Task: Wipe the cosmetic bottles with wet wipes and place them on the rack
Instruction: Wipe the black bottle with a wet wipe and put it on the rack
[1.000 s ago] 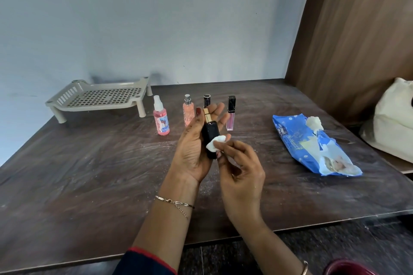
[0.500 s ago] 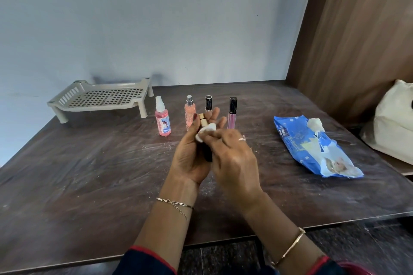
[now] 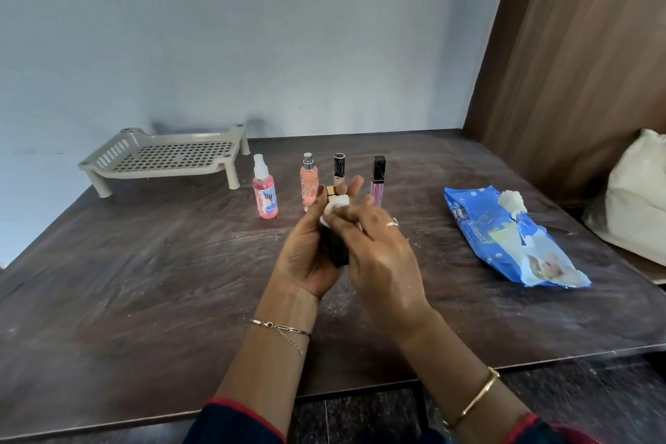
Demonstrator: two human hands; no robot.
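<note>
My left hand (image 3: 306,256) grips a black bottle with a gold collar (image 3: 338,249), held upright above the table. My right hand (image 3: 378,256) presses a small white wet wipe (image 3: 336,207) against the bottle's upper part, covering most of it. Behind the hands stand a pink spray bottle (image 3: 265,191), a peach perfume bottle (image 3: 309,184), a black-capped beige tube (image 3: 339,166) and a black-capped pink gloss tube (image 3: 378,178). The beige slotted rack (image 3: 165,155) sits at the back left with nothing on it.
A blue wet-wipe pack (image 3: 504,238) lies to the right with a white wipe sticking out of it. A cream bag (image 3: 638,198) rests at the far right beside a wooden panel. The dark table (image 3: 144,281) ends close to my body.
My right hand has slid the wipe up from the bottle's lower body to its top and now covers the bottle. The left hand has kept its hold.
</note>
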